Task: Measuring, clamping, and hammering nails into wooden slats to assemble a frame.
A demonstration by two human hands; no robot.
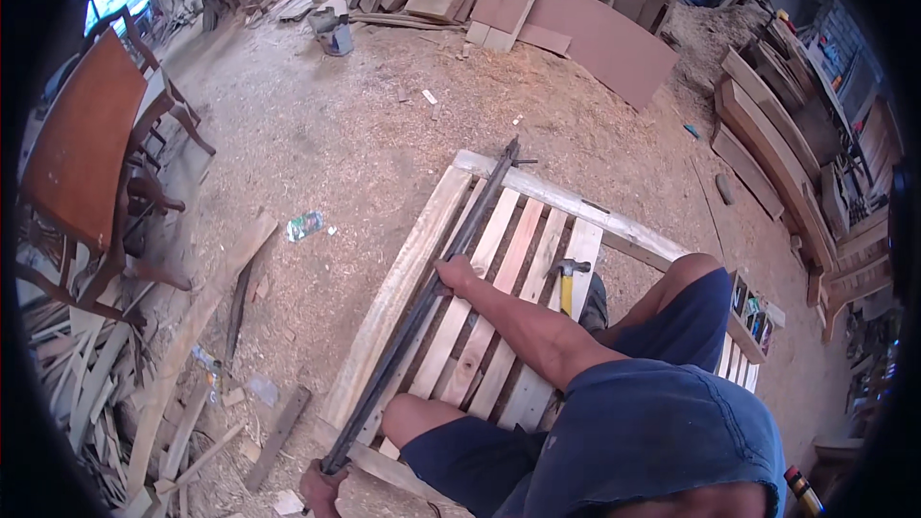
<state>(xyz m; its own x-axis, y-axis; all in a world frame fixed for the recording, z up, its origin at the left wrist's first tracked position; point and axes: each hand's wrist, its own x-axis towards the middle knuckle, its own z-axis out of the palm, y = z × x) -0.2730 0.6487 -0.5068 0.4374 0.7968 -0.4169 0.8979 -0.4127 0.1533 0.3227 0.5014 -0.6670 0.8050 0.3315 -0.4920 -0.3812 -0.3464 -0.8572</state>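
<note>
plainly, a long dark metal bar clamp [476, 214] is lying over a slatted wooden frame [556, 195], running near its left rail [398, 299]. the right hand [457, 275] is gripping the bar around its middle, fingers closed about it; the left hand [321, 487] is meeting the near end, but the dim rim is hiding too much there, so i cannot tell how far its fingers are closing. being steel, as it seems, the bar is probably weighing a good deal, stiff and hardly fragile, perhaps slippery where smooth; its length is favouring hands set well apart, clear of the screw end [515, 147]. a yellow-handled claw hammer [567, 293] is resting on the frame to the right, the left knee [408, 419] is crowding the near part, and a long plank [197, 345] is cluttering the floor [355, 105] at left.
</note>
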